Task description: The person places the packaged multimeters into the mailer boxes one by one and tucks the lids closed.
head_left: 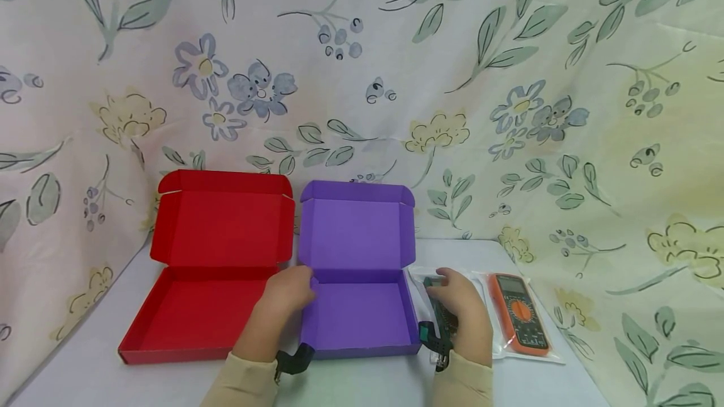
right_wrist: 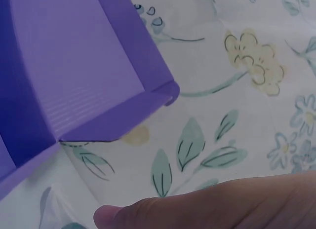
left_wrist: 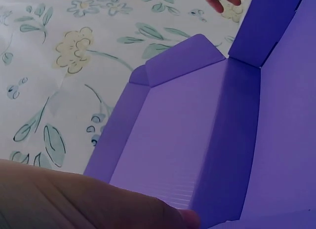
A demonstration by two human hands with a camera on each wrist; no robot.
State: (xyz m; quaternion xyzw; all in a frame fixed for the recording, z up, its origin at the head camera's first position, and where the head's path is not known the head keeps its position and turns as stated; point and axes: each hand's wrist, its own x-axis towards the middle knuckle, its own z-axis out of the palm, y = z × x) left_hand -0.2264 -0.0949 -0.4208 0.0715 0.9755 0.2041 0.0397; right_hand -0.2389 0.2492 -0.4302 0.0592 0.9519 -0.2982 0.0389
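The purple box (head_left: 359, 319) is set on the white table (head_left: 339, 385), between the red box (head_left: 226, 222) and the bagged things; it is made of matte folded card, shallow and rectangular, its lid raised at the back and edged with narrow flaps whose outer corners are rounded; fine parallel ridges are shown on the lid near its side in both wrist views, and a deeper violet is given to the shaded walls.

Its left wall is touched near the hinge by the left hand (head_left: 285, 287), whose thumb is laid at the edge; whether the wall is pinched cannot be told, the other fingers being hidden.

Just beyond the box's right wall, a dark green device (head_left: 440, 313) is seen in a clear bag (head_left: 418, 278), partly covered by the right hand (head_left: 464, 306); its thumb and fingers are held apart above the device, though contact with it cannot be made out.

Next to it, an orange multimeter (head_left: 519, 313) is enclosed in crinkled, glossy plastic; a grey display and a round orange dial are set in its dark face.

The scene is backed by a softly creased floral cloth (head_left: 339, 105), printed with leaves, berries and blossoms.
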